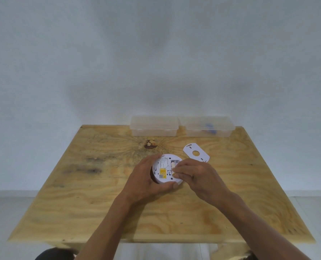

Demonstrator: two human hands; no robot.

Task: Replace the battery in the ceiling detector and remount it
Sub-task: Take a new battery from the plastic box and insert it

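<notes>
Both hands on upturned detector [164, 170]

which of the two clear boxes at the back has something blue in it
The right-hand clear box, by the table's far right corner: blue shows through its wall. The left-hand clear box beside it looks empty.

Your left hand [143, 178] cups the round white detector [165, 168] on the wooden bench [99, 194], back side up with its yellow label [163, 173] showing. Your right hand [199, 177] presses its fingertips [175, 173] into the open compartment. The white mounting plate [196, 152] lies just beyond, before two clear plastic boxes [154, 125].
</notes>
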